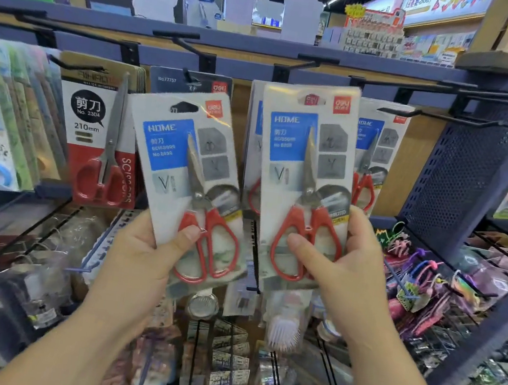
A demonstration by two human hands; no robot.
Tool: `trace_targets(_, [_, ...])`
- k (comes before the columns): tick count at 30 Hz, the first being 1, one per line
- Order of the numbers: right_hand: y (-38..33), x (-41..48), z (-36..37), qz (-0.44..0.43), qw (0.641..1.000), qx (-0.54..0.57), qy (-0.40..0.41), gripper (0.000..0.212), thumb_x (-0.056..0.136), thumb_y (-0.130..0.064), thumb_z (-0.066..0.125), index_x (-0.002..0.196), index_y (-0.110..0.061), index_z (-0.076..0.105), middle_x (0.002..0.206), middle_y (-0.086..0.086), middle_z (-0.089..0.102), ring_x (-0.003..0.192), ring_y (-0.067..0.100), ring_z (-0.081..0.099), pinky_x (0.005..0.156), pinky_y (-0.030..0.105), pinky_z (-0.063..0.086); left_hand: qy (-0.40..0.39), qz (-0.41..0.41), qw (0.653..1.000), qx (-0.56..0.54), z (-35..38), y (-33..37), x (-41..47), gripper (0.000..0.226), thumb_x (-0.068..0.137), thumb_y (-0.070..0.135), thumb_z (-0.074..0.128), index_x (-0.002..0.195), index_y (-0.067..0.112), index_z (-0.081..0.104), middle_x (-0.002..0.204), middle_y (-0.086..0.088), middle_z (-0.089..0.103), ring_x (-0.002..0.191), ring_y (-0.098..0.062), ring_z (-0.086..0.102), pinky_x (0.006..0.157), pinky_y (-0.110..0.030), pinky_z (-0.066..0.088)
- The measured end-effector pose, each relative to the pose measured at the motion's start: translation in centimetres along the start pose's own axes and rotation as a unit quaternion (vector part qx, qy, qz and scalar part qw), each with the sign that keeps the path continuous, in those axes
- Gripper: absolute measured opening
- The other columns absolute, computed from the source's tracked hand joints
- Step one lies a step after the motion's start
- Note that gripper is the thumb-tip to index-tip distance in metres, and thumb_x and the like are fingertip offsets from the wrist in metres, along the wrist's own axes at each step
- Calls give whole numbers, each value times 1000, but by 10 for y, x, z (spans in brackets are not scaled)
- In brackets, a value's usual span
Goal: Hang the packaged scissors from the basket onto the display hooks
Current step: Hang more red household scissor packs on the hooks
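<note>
Partly done: one hung pack (381, 151) is seen; tilted pack (182, 163) is gripped by left hand (141, 252), upright pack (301, 166) by right hand (343, 262), neither plainly hooked.

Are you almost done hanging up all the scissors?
Not yet. A few hung packs already sit on the hooks. The left hand grips the tilted pack and the right hand grips the upright pack, both held up but seemingly not hooked. Those two need hanging; how many more wait cannot be seen.
</note>
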State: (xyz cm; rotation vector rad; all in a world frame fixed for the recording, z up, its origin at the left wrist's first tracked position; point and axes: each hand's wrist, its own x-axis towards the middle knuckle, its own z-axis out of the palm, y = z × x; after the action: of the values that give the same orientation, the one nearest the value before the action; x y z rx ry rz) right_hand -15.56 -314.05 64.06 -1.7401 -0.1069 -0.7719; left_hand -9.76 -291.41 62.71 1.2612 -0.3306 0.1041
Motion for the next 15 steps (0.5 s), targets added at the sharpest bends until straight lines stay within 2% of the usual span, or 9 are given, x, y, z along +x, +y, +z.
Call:
trace_targets(1, [-1,6,-3,-8,1000,-12,4,36,81,-19,89,98,-22,59,83,-14,67,84,10,66,83,38,57,-3,6,1000,28,-7,2,4,27,92,6,63,114,20,69,98,3,81,86,-11,77,69,-26,62])
trace_targets(3, [0,16,-8,-20,999,-36,4,35,81,-20,89,95,-24,56,81,-19,65,80,2,63,79,26,53,-11,11,997,76,-20,5,11,31,93,10,65,121,24,66,110,-1,80,98,-20,77,76,-37,64])
trace_targets(4, [-1,20,-9,-24,998,-53,-1,36,81,-19,88,96,-27,57,83,-25,66,80,-5,62,77,18,49,-14,15,996,84,-24,7,12,33,91,14,67,122,25,65,112,-2,79,99,-21,77,74,-38,64])
trace_targets(6, [1,26,-11,-31,996,-80,-12,36,81,-21,88,97,-31,57,85,-31,65,81,-10,60,72,7,43,-18,28,996,81,-30,13,13,37,83,17,67,119,25,67,106,0,81,90,-14,78,66,-28,63])
trace_targets(10, [10,35,-13,-10,995,-97,-20,35,82,-31,86,102,-28,57,86,-22,63,82,-11,57,69,8,40,-41,49,995,77,-34,29,13,34,82,14,66,112,27,75,103,2,82,87,-9,77,66,-20,60])
trace_targets(13, [15,40,-14,5,995,-80,-54,33,88,-22,82,93,-32,51,78,-37,62,77,-18,56,68,3,40,-86,55,992,80,-29,38,16,34,84,16,65,104,38,81,104,3,82,88,-8,76,70,-20,60])
trace_targets(15, [18,41,-15,5,993,-90,-72,39,91,-19,78,88,-36,44,71,-45,56,72,-20,54,66,2,39,-135,48,985,97,-18,44,20,34,86,19,64,111,36,79,107,1,81,92,-11,76,73,-22,61])
